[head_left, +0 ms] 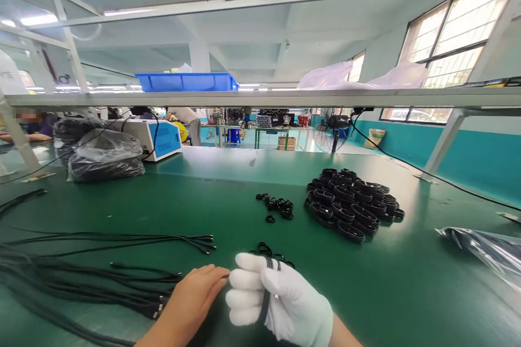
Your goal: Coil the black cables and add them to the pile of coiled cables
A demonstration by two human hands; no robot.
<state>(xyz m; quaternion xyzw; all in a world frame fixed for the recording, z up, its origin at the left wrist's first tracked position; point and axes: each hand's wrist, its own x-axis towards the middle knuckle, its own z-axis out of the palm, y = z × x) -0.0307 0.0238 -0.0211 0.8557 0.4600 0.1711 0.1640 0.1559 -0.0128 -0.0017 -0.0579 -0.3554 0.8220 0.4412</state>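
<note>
My right hand (285, 299), in a white glove, is closed around a black cable (265, 306). The cable loops over the forefinger and runs down across the palm under the thumb. My bare left hand (198, 291) is beside the gloved fingertips, its own fingers and thumb pinched together. A short dark bit of the cable shows at their tips; the rest there is hidden. Straight black cables with metal plugs (157, 308) lie to the left, partly behind my left forearm. Small black rings (264, 249) lie just beyond my right hand.
Coiled black cables (345, 203) are heaped at the right, near more small rings (279, 205). A plastic bag (484, 252) lies at the right edge. Bagged goods (106, 154) and a blue-and-white machine (152, 138) stand back left. A shelf (260, 98) spans the bench, holding a blue tray (187, 82).
</note>
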